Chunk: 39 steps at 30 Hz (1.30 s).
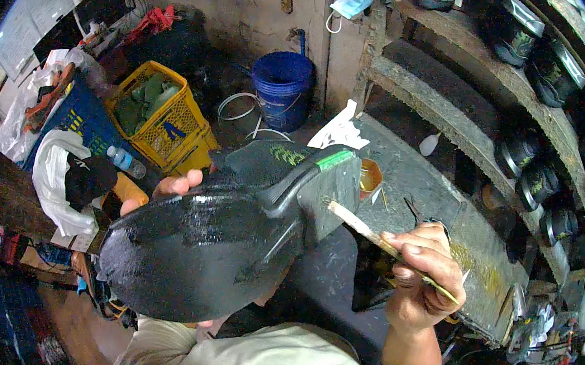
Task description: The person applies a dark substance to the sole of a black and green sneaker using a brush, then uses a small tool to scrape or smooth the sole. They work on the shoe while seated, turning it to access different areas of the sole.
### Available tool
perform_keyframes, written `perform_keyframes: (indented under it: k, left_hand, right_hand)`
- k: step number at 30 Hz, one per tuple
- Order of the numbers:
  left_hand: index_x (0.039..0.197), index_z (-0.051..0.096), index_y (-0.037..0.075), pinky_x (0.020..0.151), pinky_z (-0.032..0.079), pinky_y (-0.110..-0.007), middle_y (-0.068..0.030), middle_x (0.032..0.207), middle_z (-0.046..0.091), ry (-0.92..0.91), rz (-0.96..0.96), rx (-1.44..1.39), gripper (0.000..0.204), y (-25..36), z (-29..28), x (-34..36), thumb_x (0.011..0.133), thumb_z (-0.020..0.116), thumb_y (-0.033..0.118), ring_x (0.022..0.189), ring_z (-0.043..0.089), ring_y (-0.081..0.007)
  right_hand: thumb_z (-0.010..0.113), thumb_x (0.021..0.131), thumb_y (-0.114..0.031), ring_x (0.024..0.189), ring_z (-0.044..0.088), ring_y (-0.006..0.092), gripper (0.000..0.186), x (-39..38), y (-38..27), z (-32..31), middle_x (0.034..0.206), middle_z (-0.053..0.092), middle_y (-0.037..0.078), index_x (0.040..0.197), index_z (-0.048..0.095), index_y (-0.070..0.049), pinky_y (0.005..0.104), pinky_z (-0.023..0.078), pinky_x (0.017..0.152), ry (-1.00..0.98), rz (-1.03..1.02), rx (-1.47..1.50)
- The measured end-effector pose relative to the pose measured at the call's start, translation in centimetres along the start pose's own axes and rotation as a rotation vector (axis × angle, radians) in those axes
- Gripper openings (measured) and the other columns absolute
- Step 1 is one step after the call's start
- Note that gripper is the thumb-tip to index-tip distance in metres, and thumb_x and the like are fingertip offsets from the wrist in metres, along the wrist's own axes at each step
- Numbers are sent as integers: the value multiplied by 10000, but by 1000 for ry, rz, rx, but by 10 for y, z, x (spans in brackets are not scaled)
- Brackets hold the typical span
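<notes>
Close in front of me is a large black piece [190, 257] with a rounded, shiny, wet-looking surface. It resembles a sandal or shoe part, though the exact kind is unclear. A band with a green stripe [336, 159] and a greyish flat face [339, 188] is at its right end. My left hand [180, 185] grips its far left edge, mostly hidden behind it. In my right hand [427, 270] a thin brush [366, 233] is pinched, its pale tip at the greyish face. Just beyond stands a small orange-brown cup [372, 179] on the grey bench [430, 173].
A blue bucket [281, 95] and a yellow crate [145, 115] of green pieces stand at the back. Wooden shelves [447, 95] at right hold several black shoe-like items [557, 72]. At left are a blue basket [72, 118], a bottle [125, 161] and a white bag [54, 184].
</notes>
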<state>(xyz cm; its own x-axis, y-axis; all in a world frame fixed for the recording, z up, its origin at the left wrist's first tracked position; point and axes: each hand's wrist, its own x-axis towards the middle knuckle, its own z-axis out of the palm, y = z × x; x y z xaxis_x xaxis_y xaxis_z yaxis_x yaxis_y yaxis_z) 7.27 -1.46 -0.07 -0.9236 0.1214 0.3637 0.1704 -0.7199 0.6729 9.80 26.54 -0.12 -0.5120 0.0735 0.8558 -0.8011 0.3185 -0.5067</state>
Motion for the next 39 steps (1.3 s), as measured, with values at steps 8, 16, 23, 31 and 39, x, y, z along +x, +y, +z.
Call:
perform_keyframes:
  k: [8, 16, 23, 31, 39]
  left_hand:
    - [1303, 606, 20, 1133, 448, -499, -178, 1215, 676, 11, 118, 186, 499, -9, -57, -7, 1076, 437, 431, 1255, 603, -335]
    - [1319, 593, 26, 1138, 440, -509, -179, 1237, 663, 66, 204, 245, 510, -7, -80, -7, 1065, 449, 444, 1262, 597, -340]
    - [1333, 582, 31, 1143, 433, -518, -180, 1256, 652, 73, 225, 253, 522, -21, -90, 2, 1055, 459, 455, 1269, 592, -345]
    - [1350, 570, 37, 1148, 425, -528, -181, 1278, 639, 112, 248, 281, 537, -12, -94, -10, 1043, 472, 467, 1276, 586, -350]
    - [1366, 557, 43, 1153, 416, -539, -182, 1300, 626, 128, 269, 297, 555, -8, -96, -14, 1032, 484, 480, 1283, 580, -355]
  right_hand:
    - [812, 803, -74, 801, 699, 229, 270, 5, 3, -2, 1013, 790, 141, 1061, 735, -58, 377, 448, 755, -72, -15, -2]
    - [836, 792, -110, 777, 685, 221, 282, 3, 1, 3, 1027, 794, 114, 1059, 748, -84, 382, 450, 763, -110, -3, 26]
    - [844, 785, -145, 774, 663, 201, 258, 0, -12, 3, 1054, 795, 78, 1032, 769, -126, 377, 444, 749, -180, 37, 17]
    - [856, 780, -157, 782, 664, 187, 271, 1, -19, 6, 1060, 793, 84, 1033, 761, -134, 368, 438, 737, -130, 40, 119]
    - [853, 785, -139, 779, 676, 192, 260, 2, -21, 6, 1036, 796, 92, 1026, 756, -122, 358, 431, 759, -163, 50, 104]
